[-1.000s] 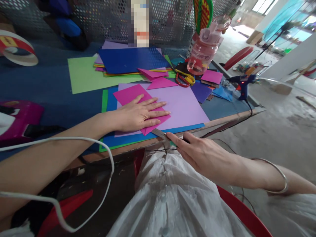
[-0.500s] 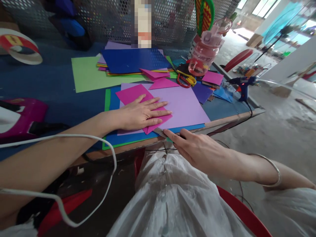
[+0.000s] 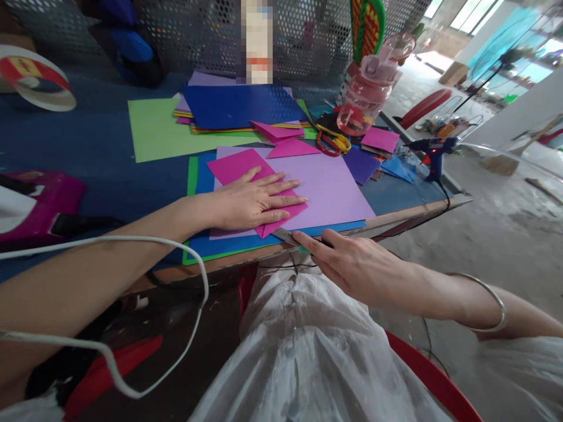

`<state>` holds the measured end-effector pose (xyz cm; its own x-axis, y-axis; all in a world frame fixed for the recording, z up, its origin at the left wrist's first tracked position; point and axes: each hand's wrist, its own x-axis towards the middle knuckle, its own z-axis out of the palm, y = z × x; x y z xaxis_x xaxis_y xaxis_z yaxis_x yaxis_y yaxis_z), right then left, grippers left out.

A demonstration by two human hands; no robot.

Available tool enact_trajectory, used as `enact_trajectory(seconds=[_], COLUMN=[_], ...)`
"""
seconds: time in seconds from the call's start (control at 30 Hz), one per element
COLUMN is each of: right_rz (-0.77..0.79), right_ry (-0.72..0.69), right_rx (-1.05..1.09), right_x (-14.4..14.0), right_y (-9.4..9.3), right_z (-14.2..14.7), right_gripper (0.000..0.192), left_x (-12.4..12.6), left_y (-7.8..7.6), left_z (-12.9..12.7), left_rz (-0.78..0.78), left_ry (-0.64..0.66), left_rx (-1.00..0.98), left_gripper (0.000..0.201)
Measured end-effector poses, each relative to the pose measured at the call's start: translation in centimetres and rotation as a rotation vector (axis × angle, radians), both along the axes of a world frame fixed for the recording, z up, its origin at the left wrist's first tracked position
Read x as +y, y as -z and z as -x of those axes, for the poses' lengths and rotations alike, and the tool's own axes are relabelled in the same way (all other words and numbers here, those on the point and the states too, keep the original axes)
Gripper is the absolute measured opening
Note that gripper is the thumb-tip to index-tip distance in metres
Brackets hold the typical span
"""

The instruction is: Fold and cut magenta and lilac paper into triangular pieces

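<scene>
My left hand (image 3: 250, 202) lies flat with fingers spread, pressing a folded magenta paper (image 3: 235, 167) onto a lilac sheet (image 3: 334, 181). Blue and green sheets stick out beneath the lilac one. My right hand (image 3: 347, 261) is closed around a utility knife (image 3: 285, 235), most of its handle hidden by the fingers. The blade points left and its tip is at the lower corner of the magenta paper, by the table's front edge. Beyond the left hand rest a magenta paper triangle (image 3: 292, 148) and another folded magenta piece (image 3: 277, 132).
A stack of coloured paper (image 3: 241, 106) lies at the back. Scissors (image 3: 333, 142), a pink bottle (image 3: 364, 97) and cut paper pieces (image 3: 379, 140) stand right of it. A glue gun (image 3: 434, 155) sits at the right edge. A white cable (image 3: 203, 281) loops over my left forearm.
Hardly anything differs. The view has shifted very slightly; the left hand keeps pressing on the magenta paper and the knife stays at its lower corner.
</scene>
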<state>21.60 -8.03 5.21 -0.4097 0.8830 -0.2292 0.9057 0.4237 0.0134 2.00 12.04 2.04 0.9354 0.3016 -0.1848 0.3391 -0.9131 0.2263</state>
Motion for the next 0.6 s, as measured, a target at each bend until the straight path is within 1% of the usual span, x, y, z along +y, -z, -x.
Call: enact_trajectory(seconds=[0.13, 0.33, 0.47, 0.6], right_rz=[-0.030, -0.029, 0.006, 0.015], right_ry=[-0.015, -0.023, -0.031, -0.042], right_rx=[-0.028, -0.019, 0.009, 0.029], right_x=[-0.21, -0.04, -0.06, -0.03], right_y=[0.25, 0.18, 0.07, -0.13], right_z=[-0.12, -0.01, -0.07, -0.01], right_gripper=[0.066, 0.065, 0.065, 0.064], left_x=[0.13, -0.05, -0.07, 0.06], left_y=[0.24, 0.07, 0.03, 0.13], left_z=[0.04, -0.08, 0.01, -0.01], left_rz=[-0.003, 0.018, 0.024, 0.033], left_ry=[0.017, -0.018, -0.004, -0.015], left_rx=[-0.004, 0.004, -0.030, -0.024], left_gripper=[0.056, 0.055, 0.053, 0.053])
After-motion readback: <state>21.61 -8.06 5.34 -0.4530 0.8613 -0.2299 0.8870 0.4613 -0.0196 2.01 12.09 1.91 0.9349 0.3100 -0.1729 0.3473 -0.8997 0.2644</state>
